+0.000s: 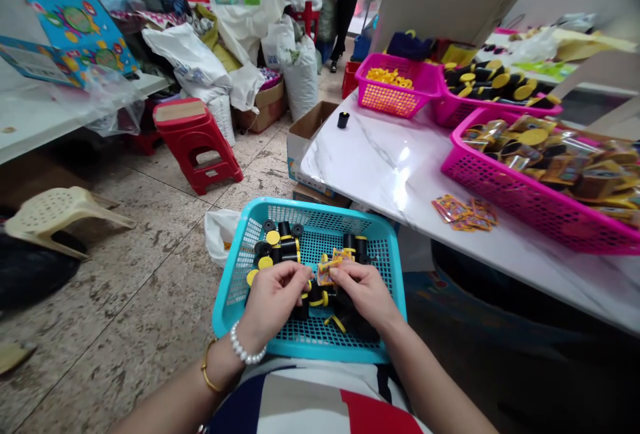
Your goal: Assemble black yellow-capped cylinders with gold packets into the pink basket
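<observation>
A blue-green plastic basket (310,351) rests on my lap, holding several black cylinders with yellow caps (287,247). Over its right half my right hand (367,291) pinches a small orange printed packet (327,273) between thumb and fingers. To the left of the packet, my left hand (275,297) is closed with thumb and forefinger together; whatever is between them is too small to make out. Beneath both hands lie more black cylinders, partly hidden by my fingers.
On the white marbled table (380,154) lie loose orange packets (465,213) and one black cylinder (343,120). Pink baskets (530,201) along it hold yellow rings, capped cylinders and wrapped pieces. A red stool (195,144) and a cream stool (55,214) stand left. A person (345,7) stands far back.
</observation>
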